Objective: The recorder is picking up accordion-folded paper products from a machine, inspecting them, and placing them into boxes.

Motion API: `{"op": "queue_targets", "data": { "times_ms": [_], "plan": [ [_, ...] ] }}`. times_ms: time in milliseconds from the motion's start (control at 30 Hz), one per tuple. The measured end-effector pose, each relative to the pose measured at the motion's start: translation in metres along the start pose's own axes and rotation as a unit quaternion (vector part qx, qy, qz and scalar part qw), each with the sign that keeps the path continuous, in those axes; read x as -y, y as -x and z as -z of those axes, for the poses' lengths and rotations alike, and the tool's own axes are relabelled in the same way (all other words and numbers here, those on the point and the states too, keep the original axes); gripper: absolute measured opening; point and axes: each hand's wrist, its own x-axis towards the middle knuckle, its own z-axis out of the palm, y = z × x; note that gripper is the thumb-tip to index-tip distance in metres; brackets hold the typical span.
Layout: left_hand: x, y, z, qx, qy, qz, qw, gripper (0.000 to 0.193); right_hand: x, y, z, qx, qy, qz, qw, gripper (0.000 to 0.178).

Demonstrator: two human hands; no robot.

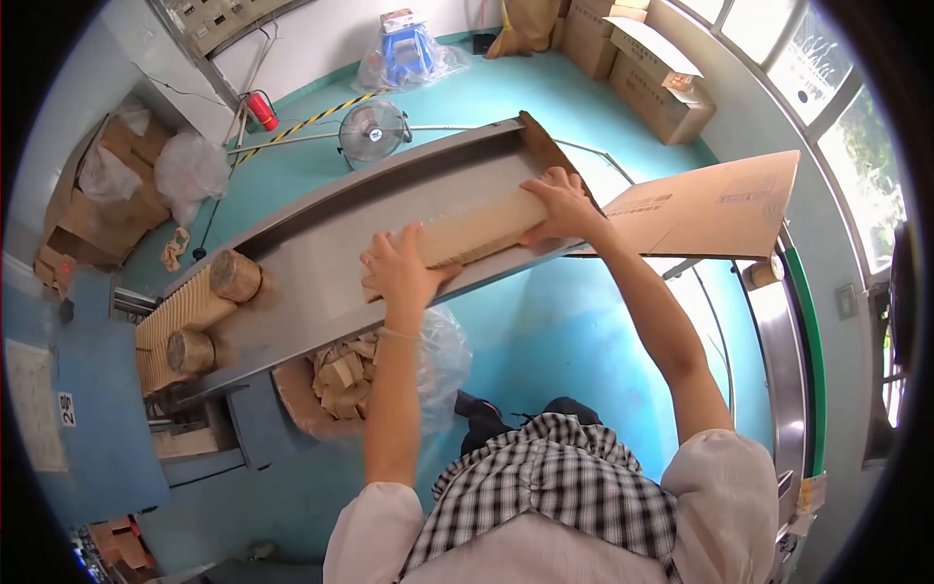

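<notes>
A long tan stack of thin, card-like pieces lies along the near side of a grey metal chute. My left hand grips its left end, thumb on the near side and fingers over the top. My right hand clasps the opposite end, close to a brown cardboard flap across the chute's right end. At the chute's left end stands a row of similar ridged tan pieces. Two round, tan-wrapped blocks rest against that row, a far one and a near one.
A blue machine adjoins the chute's left end. Below it sits a box of brown scraps with clear plastic. An open carton stands at right, beside a green-edged metal conveyor. A floor fan is beyond the chute.
</notes>
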Motion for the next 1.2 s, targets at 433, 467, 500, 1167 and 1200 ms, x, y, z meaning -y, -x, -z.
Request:
{"op": "queue_targets", "data": {
  "times_ms": [433, 467, 500, 1167, 1200],
  "plan": [
    [-0.167, 0.135, 0.051, -0.251, 0.006, -0.217, 0.943, 0.073, -0.065, 0.241, 0.071, -0.391, -0.089, -0.026, 0.915, 0.072],
    [-0.192, 0.145, 0.034, -0.241, 0.014, -0.236, 0.941, 0.073, -0.085, 0.274, 0.072, -0.378, -0.1, -0.059, 0.919, 0.07],
    [-0.218, 0.157, 0.011, -0.189, 0.036, -0.25, 0.949, 0.073, -0.107, 0.305, 0.07, -0.352, -0.102, -0.107, 0.924, 0.069],
    [-0.754, 0.285, -0.344, 0.378, 0.049, -0.61, 0.694, 0.09, -0.463, 0.704, 0.033, -0.189, -0.117, -0.688, 0.691, 0.083],
    [-0.764, 0.277, -0.363, 0.441, 0.094, -0.586, 0.673, 0.094, -0.48, 0.709, 0.041, -0.134, -0.189, -0.705, 0.67, 0.086]
  ]
}}
